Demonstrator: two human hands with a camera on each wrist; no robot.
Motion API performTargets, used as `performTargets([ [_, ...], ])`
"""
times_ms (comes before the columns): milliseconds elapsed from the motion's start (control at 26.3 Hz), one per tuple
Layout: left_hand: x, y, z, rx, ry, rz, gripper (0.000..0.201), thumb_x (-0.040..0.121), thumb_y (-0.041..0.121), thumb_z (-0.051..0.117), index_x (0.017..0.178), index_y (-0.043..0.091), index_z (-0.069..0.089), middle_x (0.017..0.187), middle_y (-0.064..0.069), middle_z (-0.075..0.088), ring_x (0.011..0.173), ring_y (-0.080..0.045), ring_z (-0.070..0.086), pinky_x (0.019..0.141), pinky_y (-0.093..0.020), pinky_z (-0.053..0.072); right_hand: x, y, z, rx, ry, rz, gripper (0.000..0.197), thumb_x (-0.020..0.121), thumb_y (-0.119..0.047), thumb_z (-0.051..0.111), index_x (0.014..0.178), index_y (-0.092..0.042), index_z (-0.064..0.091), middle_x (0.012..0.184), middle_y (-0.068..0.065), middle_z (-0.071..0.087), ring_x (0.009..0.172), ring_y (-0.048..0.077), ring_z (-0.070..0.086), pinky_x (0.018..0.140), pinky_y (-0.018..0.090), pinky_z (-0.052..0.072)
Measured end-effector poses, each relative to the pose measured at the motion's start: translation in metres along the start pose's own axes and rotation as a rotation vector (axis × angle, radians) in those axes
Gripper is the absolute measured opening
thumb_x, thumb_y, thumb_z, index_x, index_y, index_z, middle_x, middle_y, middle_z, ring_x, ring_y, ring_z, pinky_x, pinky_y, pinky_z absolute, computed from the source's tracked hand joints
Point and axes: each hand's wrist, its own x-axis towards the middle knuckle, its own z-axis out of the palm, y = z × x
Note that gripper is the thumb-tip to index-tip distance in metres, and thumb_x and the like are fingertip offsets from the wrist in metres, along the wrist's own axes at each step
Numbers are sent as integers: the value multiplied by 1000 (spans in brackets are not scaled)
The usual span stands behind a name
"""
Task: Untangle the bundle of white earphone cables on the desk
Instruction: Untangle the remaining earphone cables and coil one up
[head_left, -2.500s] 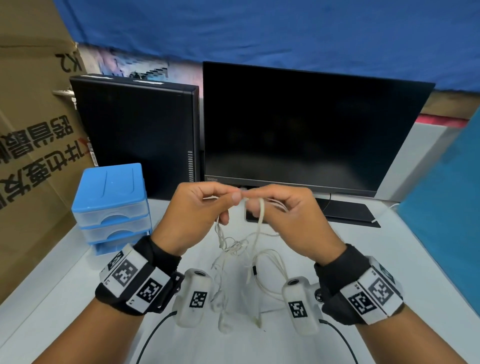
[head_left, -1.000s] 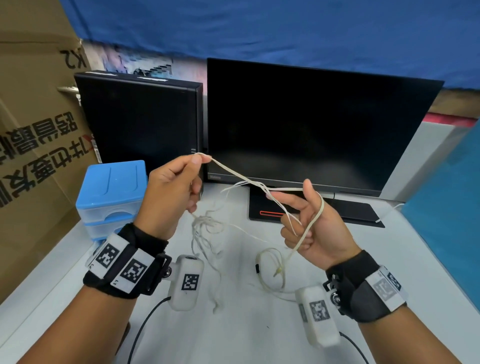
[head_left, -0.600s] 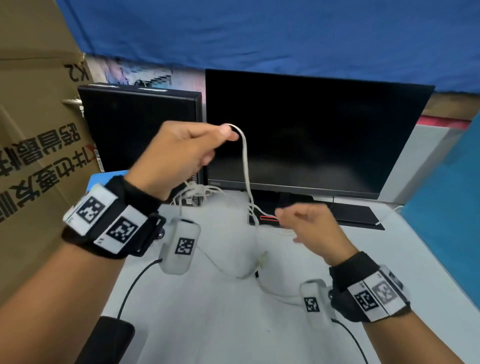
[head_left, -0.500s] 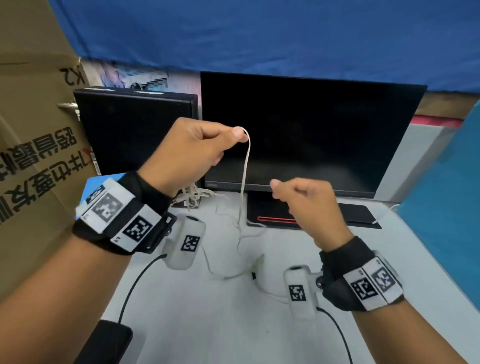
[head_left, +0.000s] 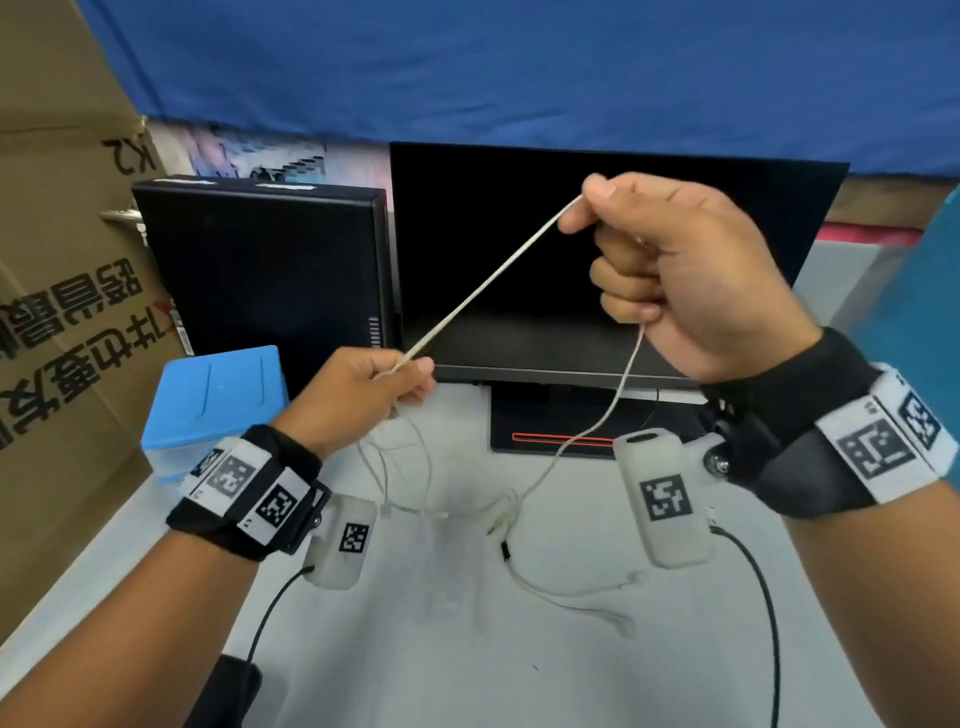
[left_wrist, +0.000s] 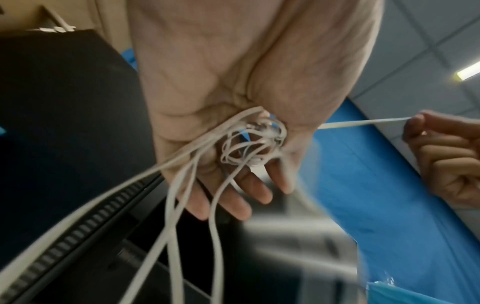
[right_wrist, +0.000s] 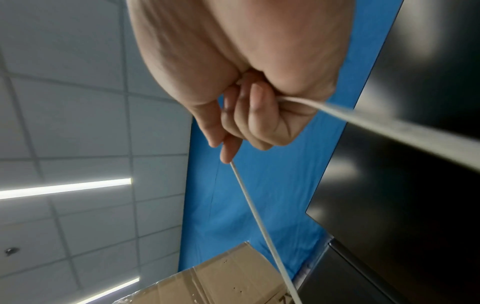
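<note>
A white earphone cable (head_left: 483, 283) runs taut between my two hands above the desk. My right hand (head_left: 670, 270) is raised in front of the monitor and pinches the cable at thumb and forefinger; the cable (right_wrist: 259, 216) also passes through its curled fingers and hangs down to the desk. My left hand (head_left: 363, 395) is lower, near the blue drawer box, and grips the other end. In the left wrist view a knot of tangled cable (left_wrist: 252, 142) sits in its palm, with several strands trailing down. Earbuds and a plug (head_left: 571, 587) lie loose on the desk.
A black monitor (head_left: 597, 260) and a black computer case (head_left: 260, 270) stand at the back of the white desk (head_left: 467, 675). A blue drawer box (head_left: 218, 400) is at the left, beside a cardboard box (head_left: 62, 312). Black wrist-camera leads (head_left: 769, 623) trail toward me.
My right hand has risen from low by the monitor stand to high in front of the screen. My left hand has dropped from high to low, and the cable between them is pulled tight.
</note>
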Motion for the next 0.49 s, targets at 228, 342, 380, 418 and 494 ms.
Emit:
performTargets([
  [228,-7,-29,7,36,184,-35,42,87,45,66,62,10,67,48,8,51,47,0,44,56,-18,37,-35,-20,13,44,-228,-23,22,89,-25,59,104,-11,67,50,-7,29,40,6,20,38,19,18],
  [342,-6,-46,4,30,151,-95,32,81,39,76,78,7,70,69,-12,62,65,-10,55,63,-24,44,-43,-35,11,-135,-240,-90,23,83,-29,65,93,-10,72,47,-8,38,40,9,27,38,20,25],
  [380,-7,-46,3,21,101,-105,22,79,29,80,85,10,70,80,-16,64,71,-16,56,65,-24,46,-46,-32,10,-213,-253,-83,24,82,-31,67,88,-9,74,46,-5,40,39,11,31,38,22,28],
  [418,-9,-45,3,-2,48,-97,20,77,19,82,92,14,69,85,-18,62,75,-19,56,65,-22,47,-48,-23,11,-291,-279,-47,25,81,-33,68,84,-9,74,45,-2,43,39,12,35,38,23,32],
  [494,-12,-42,1,-113,-28,-75,37,74,5,80,106,17,67,87,-10,55,74,-17,53,62,-16,46,-57,9,19,-399,-392,103,27,80,-36,68,83,-10,75,47,0,51,42,13,44,41,24,40],
])
